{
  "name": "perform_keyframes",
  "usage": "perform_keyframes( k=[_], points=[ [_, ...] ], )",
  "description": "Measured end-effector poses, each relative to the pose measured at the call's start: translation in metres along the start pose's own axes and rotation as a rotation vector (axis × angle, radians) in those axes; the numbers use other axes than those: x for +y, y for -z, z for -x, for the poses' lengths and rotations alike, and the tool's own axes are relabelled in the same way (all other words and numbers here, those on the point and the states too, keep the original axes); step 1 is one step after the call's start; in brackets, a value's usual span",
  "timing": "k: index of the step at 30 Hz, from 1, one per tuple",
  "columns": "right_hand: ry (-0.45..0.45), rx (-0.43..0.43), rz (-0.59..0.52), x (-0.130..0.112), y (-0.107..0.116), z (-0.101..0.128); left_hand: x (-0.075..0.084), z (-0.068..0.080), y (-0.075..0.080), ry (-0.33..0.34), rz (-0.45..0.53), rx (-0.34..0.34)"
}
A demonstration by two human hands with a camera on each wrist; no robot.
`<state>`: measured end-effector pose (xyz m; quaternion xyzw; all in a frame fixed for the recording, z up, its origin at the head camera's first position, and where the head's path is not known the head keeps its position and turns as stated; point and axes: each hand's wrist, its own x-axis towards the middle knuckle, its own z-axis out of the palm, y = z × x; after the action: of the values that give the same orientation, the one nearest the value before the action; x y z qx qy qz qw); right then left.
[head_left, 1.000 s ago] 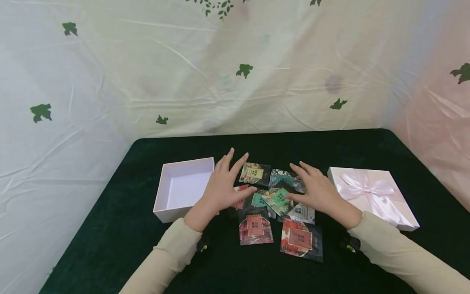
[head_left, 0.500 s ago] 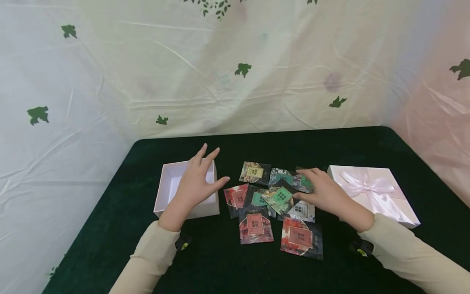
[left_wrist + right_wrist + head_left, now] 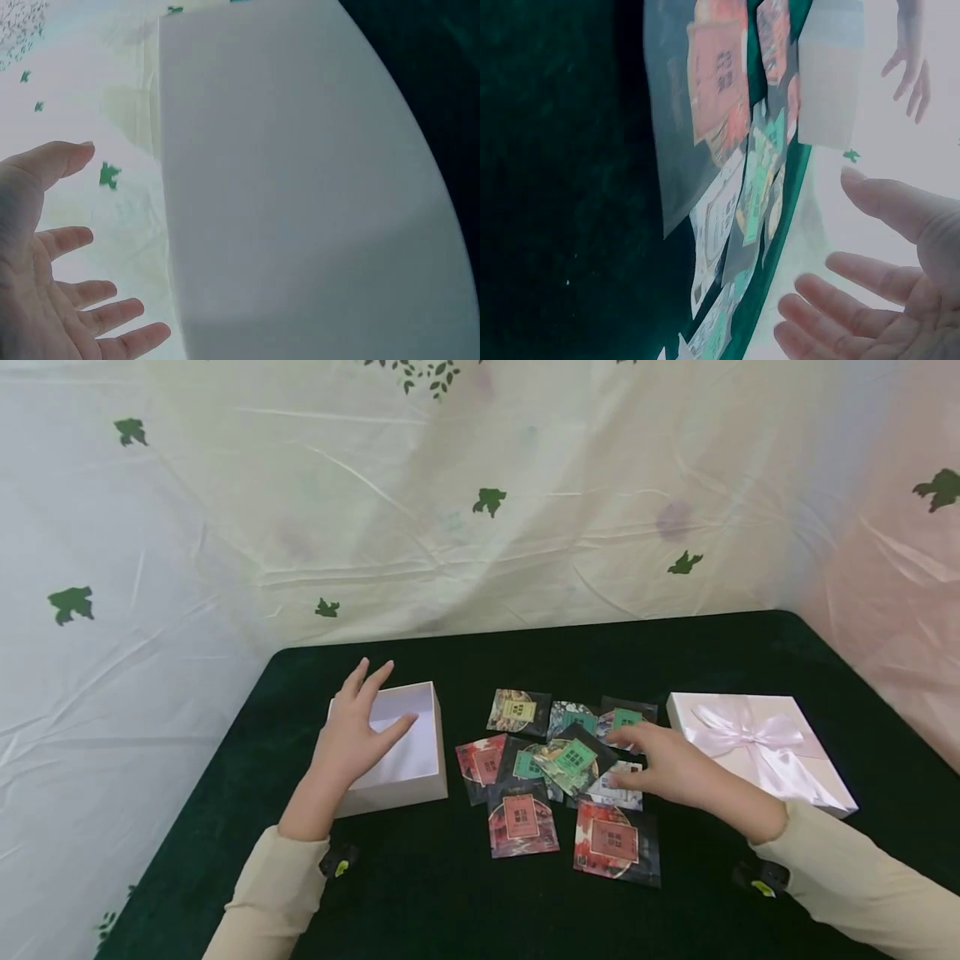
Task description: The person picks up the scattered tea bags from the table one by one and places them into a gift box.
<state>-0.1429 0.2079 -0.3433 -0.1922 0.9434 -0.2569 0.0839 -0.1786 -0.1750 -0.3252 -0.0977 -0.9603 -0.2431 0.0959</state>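
My left hand is held over the left part of a pale, lidless gift box, thumb and fingers spread and holding nothing. In the left wrist view, the box's outer wall rises beside that hand. My right hand hovers at the right side of a loose group of flat printed packets, with thumb and fingers apart and nothing between them. A green-labelled packet lies tilted on top of others near its fingertips. Beneath the hand, a white-labelled packet is partly covered.
A pink box lid with a satin bow lies right of the packets. Two red-labelled packets lie nearest the front. A dark green cloth covers the table, with a pale leaf-print curtain behind it.
My left hand has moved left, from beside the packets to over the box. My right hand has shifted slightly right and lower, its fingers bending a little more. The packets stay in place.
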Motion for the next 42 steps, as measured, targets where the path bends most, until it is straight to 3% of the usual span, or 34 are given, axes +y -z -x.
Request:
perform_keyframes(
  k=[9,18,24,32,42],
  points=[
    [0.004,-0.118,-0.072,-0.011,-0.004,0.003,-0.026,0.007,0.015,0.051,0.039,-0.003],
    [-0.041,-0.197,-0.051,-0.007,-0.01,0.013,-0.046,0.002,0.018,0.068,0.105,0.0],
    [-0.088,-0.229,-0.038,-0.003,-0.017,0.02,-0.059,0.004,0.02,0.152,0.128,-0.039],
    [-0.11,-0.228,0.0,0.001,-0.028,0.025,-0.074,0.006,0.023,0.231,0.168,-0.078],
    [-0.083,-0.151,0.074,-0.003,-0.044,0.028,-0.096,0.011,0.025,0.306,0.284,-0.142]
  ],
)
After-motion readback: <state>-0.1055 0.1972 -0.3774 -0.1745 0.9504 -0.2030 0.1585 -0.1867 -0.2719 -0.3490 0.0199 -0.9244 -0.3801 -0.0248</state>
